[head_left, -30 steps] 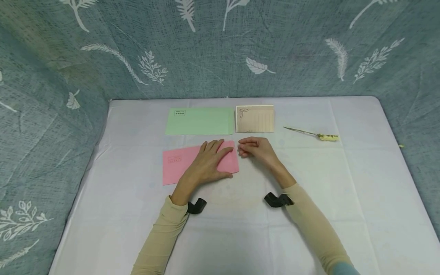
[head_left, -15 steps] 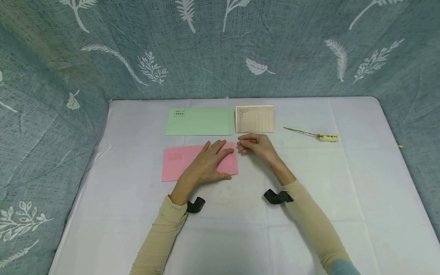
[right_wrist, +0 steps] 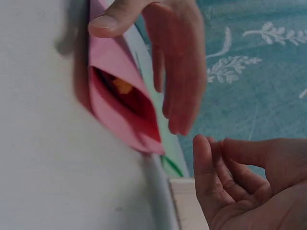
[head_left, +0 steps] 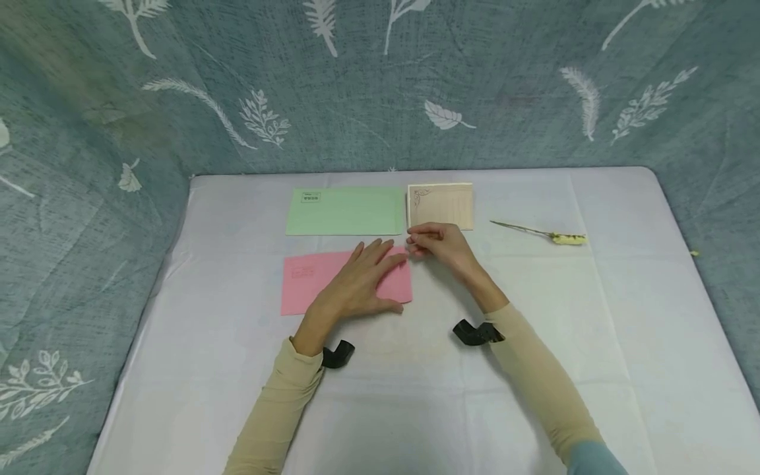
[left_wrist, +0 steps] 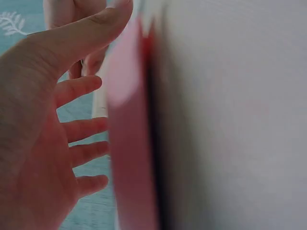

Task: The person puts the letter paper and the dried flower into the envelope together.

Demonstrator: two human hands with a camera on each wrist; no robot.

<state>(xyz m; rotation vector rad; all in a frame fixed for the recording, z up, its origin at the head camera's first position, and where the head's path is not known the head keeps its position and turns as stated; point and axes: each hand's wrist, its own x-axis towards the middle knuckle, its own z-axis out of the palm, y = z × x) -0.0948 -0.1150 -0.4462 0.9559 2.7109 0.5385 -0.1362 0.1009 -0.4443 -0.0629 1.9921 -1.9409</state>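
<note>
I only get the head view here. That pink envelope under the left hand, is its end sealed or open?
Observer: Open. The right wrist view shows the pink envelope gaping at its end, with something small and yellow-orange inside.
Operator: Is the left hand gripping it?
Observer: No. The left hand lies on it with fingers spread and straight, thumb at the edge.
Operator: And the right hand, holding anything?
Observer: The right hand has curled fingers with nothing between them, just off the envelope's open end.
</note>
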